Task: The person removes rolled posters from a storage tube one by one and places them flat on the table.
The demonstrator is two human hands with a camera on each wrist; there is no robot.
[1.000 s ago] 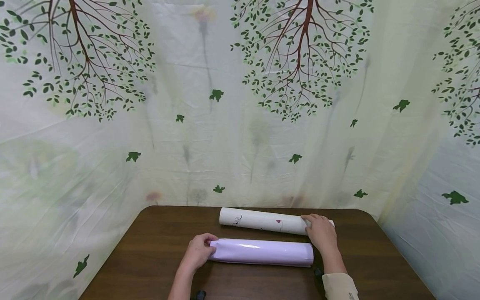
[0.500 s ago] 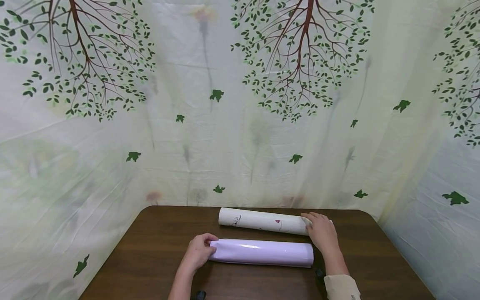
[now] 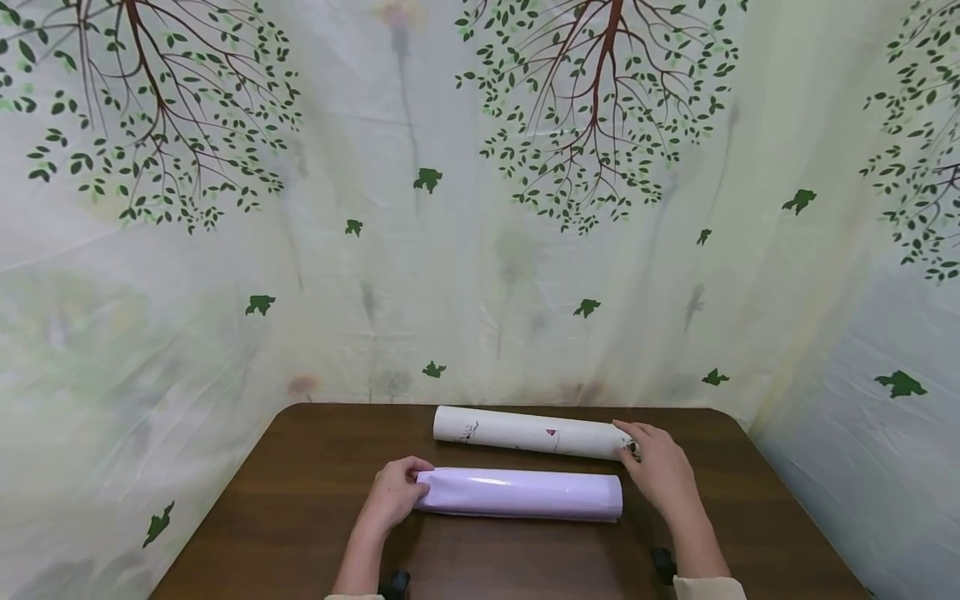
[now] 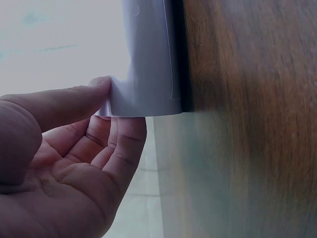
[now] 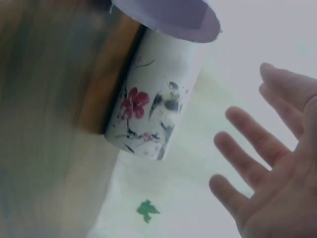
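A glossy lilac roll (image 3: 517, 493) lies across the near part of the table. At its left end my left hand (image 3: 393, 492) pinches the edge; the left wrist view shows the thumb on the roll's rim (image 4: 143, 94) and the fingers curled behind it. Behind it lies a white roll (image 3: 517, 429) with printed markings, slightly slanted. My right hand (image 3: 663, 471) is at this roll's right end, its fingers overlapping it in the head view. The right wrist view shows those fingers (image 5: 247, 173) spread and apart from the white roll, whose end bears a red flower and a bird print (image 5: 166, 104).
The brown wooden table (image 3: 300, 517) has rounded far corners. Behind and beside it hangs a pale cloth (image 3: 510, 350) printed with trees and green leaves. A dark wrist device (image 3: 663, 565) sits beneath the right forearm, another (image 3: 397, 583) by the left.
My right hand has let go of the white roll's right end and shifted a little right, uncovering its print. The left hand stays on the lilac roll. The head view has tilted slightly.
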